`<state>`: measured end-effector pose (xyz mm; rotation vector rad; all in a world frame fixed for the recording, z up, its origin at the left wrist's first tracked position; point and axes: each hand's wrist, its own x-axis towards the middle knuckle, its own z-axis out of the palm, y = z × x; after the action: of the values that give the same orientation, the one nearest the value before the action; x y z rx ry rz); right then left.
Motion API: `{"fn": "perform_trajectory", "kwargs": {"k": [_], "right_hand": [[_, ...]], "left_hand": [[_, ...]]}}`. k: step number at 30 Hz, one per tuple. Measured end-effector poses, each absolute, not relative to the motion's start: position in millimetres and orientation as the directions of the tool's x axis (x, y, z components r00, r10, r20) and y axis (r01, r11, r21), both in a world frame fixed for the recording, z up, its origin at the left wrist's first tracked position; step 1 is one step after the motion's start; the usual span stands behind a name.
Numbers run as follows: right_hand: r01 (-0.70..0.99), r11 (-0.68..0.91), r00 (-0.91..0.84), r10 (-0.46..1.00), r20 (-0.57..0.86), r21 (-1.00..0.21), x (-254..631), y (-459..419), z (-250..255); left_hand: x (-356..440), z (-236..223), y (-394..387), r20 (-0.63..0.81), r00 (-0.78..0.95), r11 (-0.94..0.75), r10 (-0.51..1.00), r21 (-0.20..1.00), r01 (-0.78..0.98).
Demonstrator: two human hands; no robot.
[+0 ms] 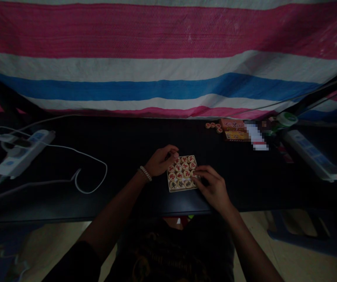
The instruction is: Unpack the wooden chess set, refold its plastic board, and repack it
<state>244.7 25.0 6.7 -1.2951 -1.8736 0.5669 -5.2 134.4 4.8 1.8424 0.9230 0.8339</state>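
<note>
A shallow white box (182, 190) full of round Chinese chess pieces (185, 166) lies on the black table in front of me. The pieces sit in rows, most with red characters; black ones (180, 184) fill much of the nearest row. At the box's far left corner is my left hand (161, 161), thumb and curved fingers apart, holding nothing I can see. My right hand (214, 186) reaches over the right side, its thumb and index finger closed around a piece at the end of a row. Those fingers partly hide the right-hand pieces.
Several loose chess pieces (213, 125) lie at the back, beside an orange box (233, 127). White power strips stand left (24, 150) and right (312, 154). A white cable (98, 156) loops across the left of the table (133, 137). A striped sheet (156, 70) hangs behind.
</note>
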Motion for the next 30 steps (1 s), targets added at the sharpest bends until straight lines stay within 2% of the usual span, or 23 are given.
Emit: {"fn": "perform_trajectory", "kwargs": {"k": [6, 12, 16, 23, 30], "right_hand": [[0.702, 0.263, -0.005, 0.931, 0.365, -0.662, 270.1, 72.7, 1.6], [0.925, 0.044, 0.106, 0.924, 0.368, -0.377, 294.0, 169.2, -14.1], [0.955, -0.039, 0.148, 0.921, 0.36, -0.293, 287.7, 184.6, -14.1], [0.961, 0.071, 0.043, 0.916, 0.399, -0.268, 287.1, 136.8, -19.9], [0.871, 0.159, 0.023, 0.932, 0.362, -0.465, 280.0, 93.9, -8.3]], "left_hand": [[-5.6, 3.6, 134.4, 0.17, 0.501, -0.334, 0.849, 0.907, 0.257], [-6.5, 4.3, 134.3, 0.178, 0.502, -0.345, 0.846, 0.901, 0.262], [-6.1, 6.6, 133.9, 0.187, 0.507, -0.351, 0.841, 0.903, 0.249], [-4.0, 1.8, 134.0, 0.17, 0.49, -0.326, 0.855, 0.911, 0.252], [-3.8, -0.1, 133.6, 0.16, 0.484, -0.319, 0.86, 0.909, 0.267]]}}
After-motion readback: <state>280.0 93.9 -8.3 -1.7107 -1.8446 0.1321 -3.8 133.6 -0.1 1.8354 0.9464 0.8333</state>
